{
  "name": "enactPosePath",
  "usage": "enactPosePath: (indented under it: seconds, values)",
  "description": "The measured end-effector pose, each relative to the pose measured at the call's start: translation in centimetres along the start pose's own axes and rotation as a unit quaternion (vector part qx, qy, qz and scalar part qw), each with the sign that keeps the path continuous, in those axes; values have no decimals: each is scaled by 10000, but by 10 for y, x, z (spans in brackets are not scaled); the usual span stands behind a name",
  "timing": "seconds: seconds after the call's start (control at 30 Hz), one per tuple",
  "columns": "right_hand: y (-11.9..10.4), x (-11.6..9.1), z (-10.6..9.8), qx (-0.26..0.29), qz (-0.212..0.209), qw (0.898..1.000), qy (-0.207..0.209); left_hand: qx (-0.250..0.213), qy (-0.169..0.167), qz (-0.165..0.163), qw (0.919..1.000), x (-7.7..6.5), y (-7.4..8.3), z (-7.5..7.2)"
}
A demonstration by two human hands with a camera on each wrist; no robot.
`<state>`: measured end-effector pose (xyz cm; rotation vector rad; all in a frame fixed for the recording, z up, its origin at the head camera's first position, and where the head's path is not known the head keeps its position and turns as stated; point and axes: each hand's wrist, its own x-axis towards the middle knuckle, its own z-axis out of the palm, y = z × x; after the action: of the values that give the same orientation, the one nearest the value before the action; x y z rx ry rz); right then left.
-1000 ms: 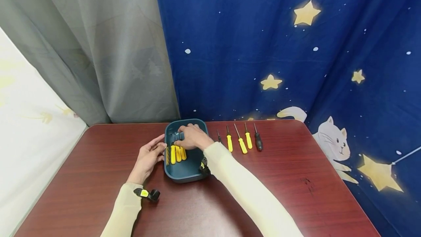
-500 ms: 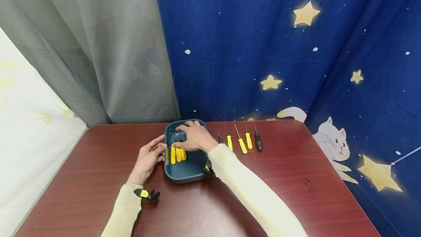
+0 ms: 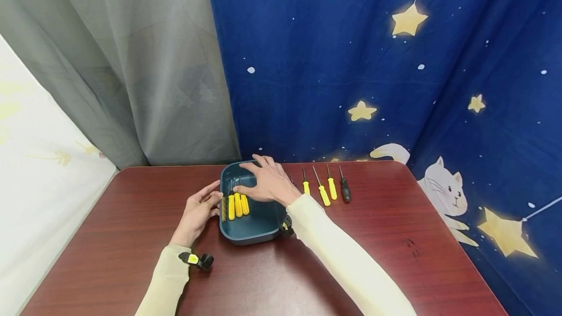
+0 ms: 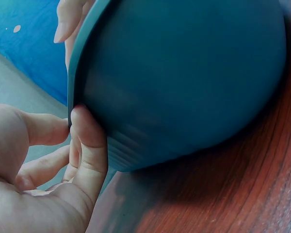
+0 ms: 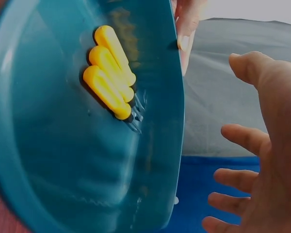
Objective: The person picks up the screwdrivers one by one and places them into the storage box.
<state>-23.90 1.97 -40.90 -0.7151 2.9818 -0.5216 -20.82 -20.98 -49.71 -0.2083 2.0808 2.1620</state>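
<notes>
A dark teal plastic tray stands on the table. Along its left side, my left hand pinches the rim with thumb and finger; the left wrist view shows this grip beside the tray's outer wall. Three yellow-handled screwdrivers lie side by side inside the tray, handles towards me, their shafts pointing away. My right hand hovers over the tray's far right part with fingers spread and nothing in them. In the right wrist view, the right hand is clear of the tools.
Right of the tray, a row of screwdrivers lies on the red-brown table: yellow-handled ones and a black-handled one at the end. My right hand partly covers the row's left end. Curtains hang behind the table's far edge.
My right hand has drawn away from the screwdrivers in the tray, moving right with its fingers spreading. The left hand has stayed on the rim.
</notes>
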Motion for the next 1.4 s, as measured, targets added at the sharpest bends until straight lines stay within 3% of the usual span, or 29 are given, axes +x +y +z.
enactPosePath:
  seconds: [0.7,1.4]
  values:
    - [36,-13,-6,-249,399,9975,524,-15,80,-43,10000,-4,4,2]
    - [79,-30,-6,-245,712,9954,589,-69,22,-40,10000,-1,1,0]
